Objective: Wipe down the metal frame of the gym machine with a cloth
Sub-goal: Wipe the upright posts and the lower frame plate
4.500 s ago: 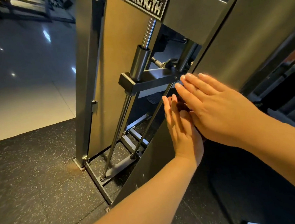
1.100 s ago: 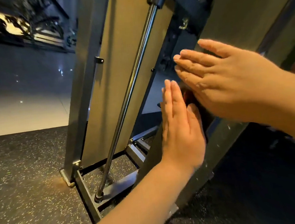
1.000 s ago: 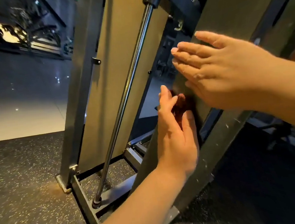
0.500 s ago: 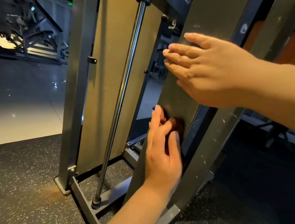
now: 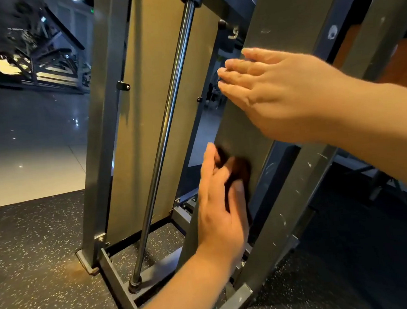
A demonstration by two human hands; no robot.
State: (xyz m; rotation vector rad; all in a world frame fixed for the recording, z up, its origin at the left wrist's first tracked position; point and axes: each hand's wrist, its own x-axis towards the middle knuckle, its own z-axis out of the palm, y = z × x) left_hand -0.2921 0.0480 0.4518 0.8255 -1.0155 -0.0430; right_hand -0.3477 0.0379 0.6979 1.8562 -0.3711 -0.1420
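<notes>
Right of the shiny steel guide rod (image 5: pixel 166 133), your left hand (image 5: pixel 220 209) had its fingers curled over the dark reddish-brown cloth (image 5: pixel 239 169), bunched against the slanted grey metal frame panel (image 5: pixel 281 14). Flattening the cloth would likely have covered more steel per stroke. Your right hand (image 5: pixel 280 94) braced the panel above, fingers straight and close together.
</notes>
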